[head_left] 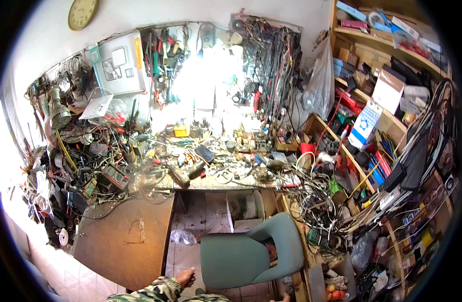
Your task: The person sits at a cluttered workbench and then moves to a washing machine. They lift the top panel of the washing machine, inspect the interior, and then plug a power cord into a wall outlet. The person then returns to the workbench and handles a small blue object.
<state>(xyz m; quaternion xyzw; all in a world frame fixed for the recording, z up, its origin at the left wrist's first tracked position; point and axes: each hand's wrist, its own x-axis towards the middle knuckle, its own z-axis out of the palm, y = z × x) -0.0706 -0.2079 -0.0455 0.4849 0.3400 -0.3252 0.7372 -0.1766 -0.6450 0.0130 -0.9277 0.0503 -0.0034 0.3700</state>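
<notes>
My left hand (185, 278), in a camouflage sleeve (158, 291), is low in the view with its fingers curled in. I see nothing in it. It hovers between the brown wooden desk top (123, 239) and the grey-green chair (233, 261), apart from both. The chair's seat faces up and its curved backrest (290, 241) is on the right. Only a bit of my right hand (284, 298) shows at the lower edge, below the backrest; its fingers are mostly cut off.
A workbench (226, 183) crowded with tools and small parts runs along the back under a bright light. Tangled cables (316, 201) spill at the right, beside loaded wooden shelves (392, 48). A clear plastic bag (183, 236) lies on the tiled floor (183, 256).
</notes>
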